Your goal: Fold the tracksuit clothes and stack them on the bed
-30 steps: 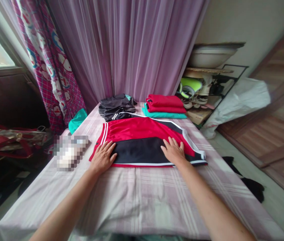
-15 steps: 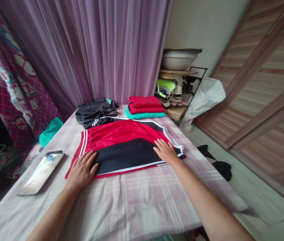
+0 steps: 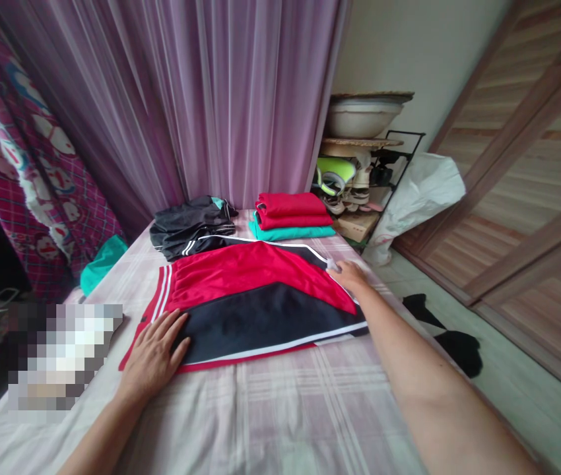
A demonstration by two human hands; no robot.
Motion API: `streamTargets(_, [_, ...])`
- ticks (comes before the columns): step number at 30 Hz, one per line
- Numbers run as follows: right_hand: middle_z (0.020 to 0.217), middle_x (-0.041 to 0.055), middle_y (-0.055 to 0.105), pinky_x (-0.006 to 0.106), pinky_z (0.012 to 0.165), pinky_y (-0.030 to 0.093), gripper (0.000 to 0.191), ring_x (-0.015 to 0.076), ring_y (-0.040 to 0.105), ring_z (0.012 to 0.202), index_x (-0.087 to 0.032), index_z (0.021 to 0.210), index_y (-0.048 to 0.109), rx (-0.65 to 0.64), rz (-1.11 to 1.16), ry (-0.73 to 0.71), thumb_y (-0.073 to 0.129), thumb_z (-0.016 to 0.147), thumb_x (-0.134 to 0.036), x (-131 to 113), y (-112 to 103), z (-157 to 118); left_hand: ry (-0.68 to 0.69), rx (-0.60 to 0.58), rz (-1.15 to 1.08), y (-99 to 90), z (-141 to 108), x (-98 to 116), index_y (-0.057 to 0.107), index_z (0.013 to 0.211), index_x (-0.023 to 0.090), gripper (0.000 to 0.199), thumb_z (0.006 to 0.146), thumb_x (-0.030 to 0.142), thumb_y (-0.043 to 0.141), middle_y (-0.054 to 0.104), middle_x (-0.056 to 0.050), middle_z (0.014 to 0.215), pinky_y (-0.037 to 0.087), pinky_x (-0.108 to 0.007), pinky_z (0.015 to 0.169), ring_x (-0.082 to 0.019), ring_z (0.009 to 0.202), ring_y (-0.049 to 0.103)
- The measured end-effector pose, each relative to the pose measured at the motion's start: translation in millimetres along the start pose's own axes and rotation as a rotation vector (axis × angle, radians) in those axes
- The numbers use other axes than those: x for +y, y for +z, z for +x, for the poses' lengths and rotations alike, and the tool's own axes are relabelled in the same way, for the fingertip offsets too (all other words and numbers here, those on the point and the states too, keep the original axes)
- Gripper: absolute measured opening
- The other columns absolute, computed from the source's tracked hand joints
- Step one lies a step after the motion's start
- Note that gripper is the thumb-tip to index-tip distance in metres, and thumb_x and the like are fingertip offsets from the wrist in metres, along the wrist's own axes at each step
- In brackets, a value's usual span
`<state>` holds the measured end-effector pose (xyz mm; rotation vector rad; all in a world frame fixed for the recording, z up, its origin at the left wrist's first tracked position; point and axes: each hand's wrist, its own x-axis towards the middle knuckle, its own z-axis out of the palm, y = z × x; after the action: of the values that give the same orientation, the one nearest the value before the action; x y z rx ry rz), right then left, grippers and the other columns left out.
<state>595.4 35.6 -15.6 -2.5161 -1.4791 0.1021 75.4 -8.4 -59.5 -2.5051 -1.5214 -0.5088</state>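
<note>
A pair of red and black sports shorts [image 3: 241, 270] with white trim lies spread flat on the table. Its striped, gathered waistband is at the left and the leg hems are at the right. My left hand [image 3: 154, 349] rests flat on the waistband's near corner, fingers spread. At the right end, my right hand [image 3: 352, 276] has its fingers closed on the white-trimmed hem at the far side. Part of that hem is hidden behind the hand. Beyond the shorts sits a folded stack of red clothes [image 3: 290, 210] on a teal garment [image 3: 290, 233].
A loose heap of black clothing [image 3: 189, 224] lies at the back left. A pixelated patch covers the table's left edge. Purple curtains [image 3: 251, 99] hang behind; a shelf holds a white basin [image 3: 364, 117]. A white bag [image 3: 424, 191] stands beside it, near wooden doors [image 3: 523, 178].
My right hand has moved from lying flat on the shorts to the far part of the right hem and closed on it. My left hand stays on the waistband corner.
</note>
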Motion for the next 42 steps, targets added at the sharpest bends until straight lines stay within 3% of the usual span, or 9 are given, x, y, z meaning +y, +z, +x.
streamTargets(3, [0.111,0.0084,0.072,0.029,0.076,0.045,0.035,0.0220,0.065,0.097,-0.023,0.119,0.064,-0.011,0.030,-0.050,0.054,0.091,-0.040,-1.1,5.0,7.5,-0.004,0.004,0.005,1.9,-1.6,-1.1,0.053,0.141,0.022,0.059,0.094,0.053,0.038,0.054,-0.008,0.147,0.039,-0.050,0.114,-0.029,0.138,0.046])
streamTargets(9, [0.116,0.0134,0.066,0.032,0.073,0.044,0.034,0.0247,0.065,0.094,-0.022,0.125,0.057,0.112,-0.089,-0.037,0.045,0.097,-0.037,1.6,12.5,10.3,0.018,0.009,0.028,2.4,-3.0,-3.2,0.053,0.141,0.022,0.060,0.095,0.055,0.035,0.055,-0.008,0.146,0.039,-0.046,0.114,-0.028,0.136,0.048])
streamTargets(12, [0.121,0.0152,0.064,0.034,0.079,0.044,0.038,0.0265,0.062,0.102,-0.019,0.128,0.055,0.146,-0.089,-0.057,0.050,0.094,-0.036,4.3,16.4,12.2,0.029,0.016,0.031,2.6,-3.6,-3.9,0.054,0.140,0.021,0.059,0.095,0.054,0.035,0.055,-0.009,0.146,0.040,-0.047,0.113,-0.028,0.136,0.048])
streamTargets(17, [0.133,0.0162,0.061,0.039,0.096,0.040,0.039,0.0295,0.053,0.119,-0.014,0.125,0.060,0.393,-0.004,-0.307,0.049,0.091,-0.029,3.0,20.8,14.7,0.039,0.032,0.032,4.1,-4.2,-4.4,0.054,0.140,0.021,0.059,0.094,0.054,0.037,0.055,-0.009,0.146,0.039,-0.047,0.114,-0.029,0.136,0.047])
streamTargets(21, [0.124,0.0126,0.067,0.036,0.100,0.039,0.037,0.0250,0.057,0.115,-0.017,0.118,0.067,0.244,-0.023,-0.457,0.040,0.096,-0.027,-12.7,31.8,8.6,0.033,0.030,0.033,4.1,-3.7,-3.1,0.054,0.140,0.021,0.058,0.094,0.053,0.037,0.055,-0.009,0.146,0.039,-0.048,0.113,-0.029,0.136,0.048])
streamTargets(27, [0.142,0.0111,0.057,0.046,0.107,0.035,0.043,0.0269,0.047,0.132,-0.020,0.133,0.060,0.066,-0.133,-0.355,0.042,0.096,-0.032,-36.7,38.6,1.6,0.015,0.035,0.031,2.8,-2.7,-0.2,0.056,0.139,0.023,0.056,0.093,0.052,0.041,0.056,-0.007,0.146,0.040,-0.046,0.113,-0.028,0.136,0.048])
streamTargets(32, [0.147,0.0131,0.053,0.047,0.110,0.032,0.048,0.0268,0.046,0.134,-0.018,0.141,0.053,0.167,-0.012,-0.438,0.036,0.098,-0.034,-62.8,37.8,-42.0,-0.008,0.008,0.020,0.1,-1.8,4.3,0.057,0.138,0.022,0.056,0.094,0.052,0.040,0.056,-0.008,0.145,0.039,-0.047,0.113,-0.029,0.137,0.047])
streamTargets(37, [0.148,0.0094,0.052,0.049,0.112,0.030,0.047,0.0255,0.045,0.136,-0.026,0.141,0.054,0.093,0.000,-0.550,0.037,0.099,-0.039,-82.7,55.8,-107.6,-0.070,-0.055,-0.009,-6.1,-0.1,11.7,0.053,0.142,0.023,0.056,0.095,0.050,0.041,0.052,-0.008,0.149,0.039,-0.048,0.112,-0.029,0.139,0.044])
streamTargets(42, [0.143,0.0123,0.057,0.049,0.108,0.034,0.043,0.0260,0.051,0.130,-0.022,0.134,0.060,0.149,-0.029,-0.514,0.041,0.098,-0.036,-82.6,61.1,-124.3,-0.095,-0.054,-0.055,-9.2,-0.5,16.3,0.051,0.143,0.022,0.056,0.095,0.049,0.042,0.051,-0.008,0.150,0.038,-0.048,0.114,-0.029,0.140,0.043])
